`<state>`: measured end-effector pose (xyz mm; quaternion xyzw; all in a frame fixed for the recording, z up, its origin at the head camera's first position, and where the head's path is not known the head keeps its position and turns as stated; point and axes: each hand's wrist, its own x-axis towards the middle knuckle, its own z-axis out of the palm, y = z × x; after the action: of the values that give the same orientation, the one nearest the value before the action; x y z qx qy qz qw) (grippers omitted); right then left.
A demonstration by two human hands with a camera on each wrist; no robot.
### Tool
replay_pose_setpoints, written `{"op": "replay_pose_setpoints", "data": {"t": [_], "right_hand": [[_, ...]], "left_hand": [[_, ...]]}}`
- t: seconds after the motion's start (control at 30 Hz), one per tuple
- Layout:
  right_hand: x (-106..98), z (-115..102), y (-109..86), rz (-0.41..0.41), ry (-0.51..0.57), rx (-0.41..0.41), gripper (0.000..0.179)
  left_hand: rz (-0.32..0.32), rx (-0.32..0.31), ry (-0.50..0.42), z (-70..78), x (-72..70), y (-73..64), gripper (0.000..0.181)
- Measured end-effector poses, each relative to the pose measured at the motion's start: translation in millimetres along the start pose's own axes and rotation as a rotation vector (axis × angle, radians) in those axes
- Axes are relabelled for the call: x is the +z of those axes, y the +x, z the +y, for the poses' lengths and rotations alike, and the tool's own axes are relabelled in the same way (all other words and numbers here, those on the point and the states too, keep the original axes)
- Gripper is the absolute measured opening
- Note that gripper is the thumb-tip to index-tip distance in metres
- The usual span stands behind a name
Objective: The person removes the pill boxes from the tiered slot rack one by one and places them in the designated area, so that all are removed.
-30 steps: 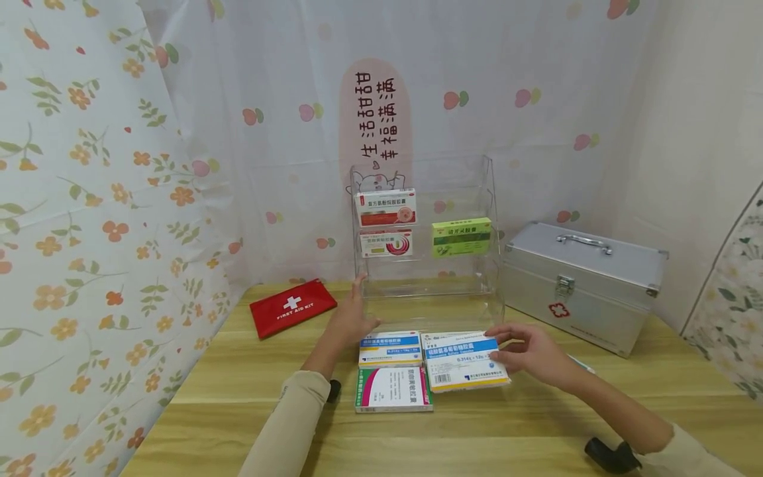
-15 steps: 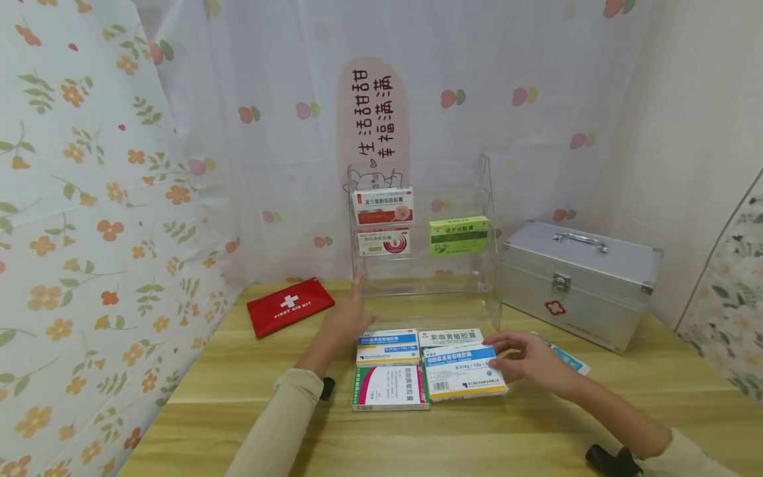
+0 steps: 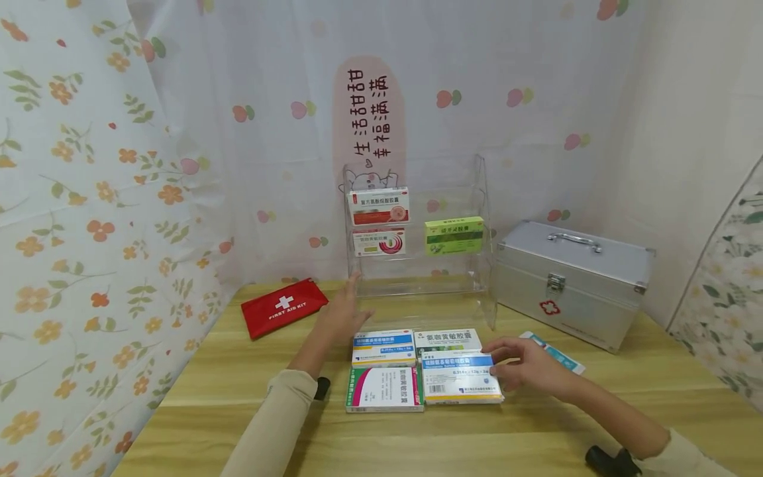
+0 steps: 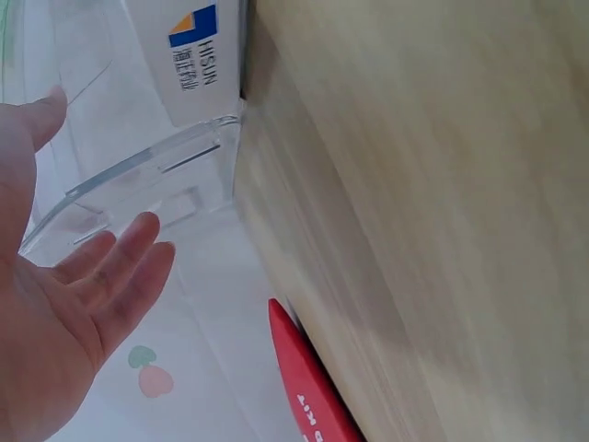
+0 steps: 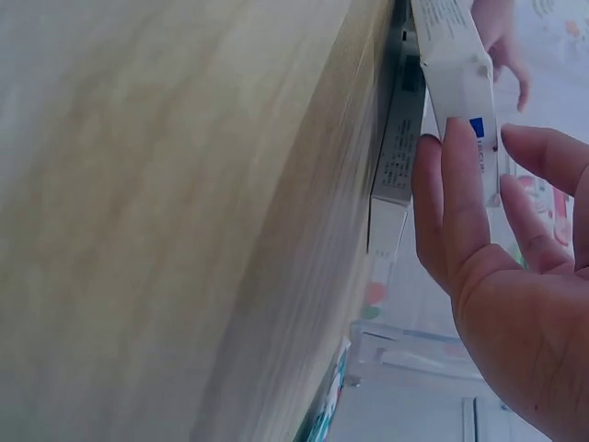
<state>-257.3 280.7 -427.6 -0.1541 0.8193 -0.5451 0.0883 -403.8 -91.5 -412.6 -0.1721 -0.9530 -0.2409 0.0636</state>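
Note:
My right hand (image 3: 521, 364) holds the right end of a blue-and-white medicine box (image 3: 459, 381). In the right wrist view its fingers (image 5: 465, 198) lie against the end of that box (image 5: 465, 87), which is slightly tilted. Behind it on the table lies a white medicine box (image 3: 447, 340), partly covered. My left hand (image 3: 340, 315) is beside the left end of the clear acrylic rack (image 3: 429, 288), fingers spread and holding nothing. Next to it lie another blue-and-white box (image 3: 383, 348) and a green, pink and white box (image 3: 384, 389).
A red-and-white box (image 3: 379, 207), another white-and-red box (image 3: 379, 242) and a green box (image 3: 454, 236) stand on the rack. A red first aid pouch (image 3: 283, 308) lies left; a silver case (image 3: 566, 285) stands right. A blue-and-white packet (image 3: 554, 353) lies before the case.
My right hand has lowered the blue-and-white box toward the near side, uncovering more of the white box behind it. My left hand stays by the rack. The view has shifted slightly.

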Motion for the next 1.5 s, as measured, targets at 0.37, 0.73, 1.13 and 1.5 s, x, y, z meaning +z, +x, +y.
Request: {"op": "replay_pose_setpoints", "data": {"t": [0.37, 0.73, 1.13, 1.5], "right_hand": [[-1.1, -4.6, -1.0, -0.057, -0.018, 0.087, 0.04], [-4.1, -0.7, 3.7, -0.099, -0.003, 0.106, 0.042], [-5.9, 1.6, 12.1, -0.113, -0.018, 0.125, 0.046], [-2.2, -2.1, 13.3, -0.097, -0.046, 0.153, 0.045]], "left_hand": [[0.011, -0.015, -0.011, 1.3, -1.9, 0.0, 0.095], [0.045, -0.013, -0.051, 2.2, -1.0, 1.1, 0.093], [0.042, 0.014, -0.04, -0.3, 0.6, 2.0, 0.093], [0.043, 0.008, -0.036, -1.4, 1.9, 1.3, 0.093]]}}
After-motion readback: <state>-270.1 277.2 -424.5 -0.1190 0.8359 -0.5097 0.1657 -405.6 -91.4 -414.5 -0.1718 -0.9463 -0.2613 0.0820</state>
